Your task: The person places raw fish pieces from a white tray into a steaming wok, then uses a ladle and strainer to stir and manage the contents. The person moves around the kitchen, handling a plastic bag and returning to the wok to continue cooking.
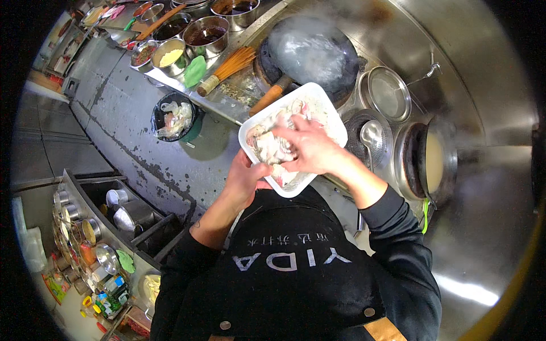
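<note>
My left hand [247, 177] grips the near left rim of a white plastic tub [294, 187], which is tilted in front of my apron. Inside the tub lie pale, coated pieces of what looks like raw meat or fish [271, 149]. My right hand [311, 143] is in the tub with spread fingers over the pieces; it is slightly blurred, and whether it holds a piece I cannot tell. Just beyond the tub, a steaming wok [313, 51] with a wooden handle [271, 96] sits on the burner.
A bamboo wok brush [230, 68] and steel bowls of dark liquid [207, 36] stand left of the wok. At right are a perforated strainer [384, 123] with a ladle [372, 134], a fine sieve [389, 93] and another wok [435, 162]. A lined bin [175, 117] stands on the floor.
</note>
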Demonstrator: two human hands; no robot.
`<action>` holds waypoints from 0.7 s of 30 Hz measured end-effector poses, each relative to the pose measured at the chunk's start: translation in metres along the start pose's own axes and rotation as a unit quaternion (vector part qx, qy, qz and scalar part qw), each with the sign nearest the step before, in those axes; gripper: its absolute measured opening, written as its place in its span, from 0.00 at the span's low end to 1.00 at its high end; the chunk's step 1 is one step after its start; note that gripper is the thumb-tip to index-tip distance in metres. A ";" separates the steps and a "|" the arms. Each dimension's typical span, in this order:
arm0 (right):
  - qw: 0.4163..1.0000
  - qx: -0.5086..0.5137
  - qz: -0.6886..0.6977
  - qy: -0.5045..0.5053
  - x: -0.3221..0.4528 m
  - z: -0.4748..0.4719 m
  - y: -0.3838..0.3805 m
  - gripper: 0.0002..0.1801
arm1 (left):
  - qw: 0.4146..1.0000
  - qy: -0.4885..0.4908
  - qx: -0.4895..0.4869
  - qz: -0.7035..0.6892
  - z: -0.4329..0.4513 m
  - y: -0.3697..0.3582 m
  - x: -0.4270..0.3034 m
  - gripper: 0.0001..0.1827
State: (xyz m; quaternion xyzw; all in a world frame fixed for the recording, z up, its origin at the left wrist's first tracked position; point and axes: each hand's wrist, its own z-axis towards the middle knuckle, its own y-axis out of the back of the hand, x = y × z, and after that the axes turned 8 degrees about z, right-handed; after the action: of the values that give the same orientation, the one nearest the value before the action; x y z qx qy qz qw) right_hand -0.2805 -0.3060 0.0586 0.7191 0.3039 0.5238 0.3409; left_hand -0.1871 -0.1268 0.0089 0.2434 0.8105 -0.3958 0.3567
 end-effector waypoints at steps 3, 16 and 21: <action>0.997 -0.013 -0.035 0.066 0.007 0.002 -0.025 0.25 | 1.000 0.000 -0.009 0.010 -0.001 0.004 0.002 0.36; 0.983 0.022 0.063 0.172 -0.063 0.039 0.092 0.20 | 0.995 -0.027 0.010 -0.101 0.036 -0.011 -0.017 0.39; 0.997 0.051 0.054 0.026 -0.087 0.048 0.104 0.44 | 0.997 -0.046 -0.030 -0.052 0.050 -0.031 -0.031 0.39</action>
State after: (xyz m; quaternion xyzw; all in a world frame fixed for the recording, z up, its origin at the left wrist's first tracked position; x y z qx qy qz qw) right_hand -0.2493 -0.4440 0.0843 0.7370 0.2993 0.5440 0.2671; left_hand -0.1691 -0.1890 0.0254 0.1713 0.8165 -0.4000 0.3795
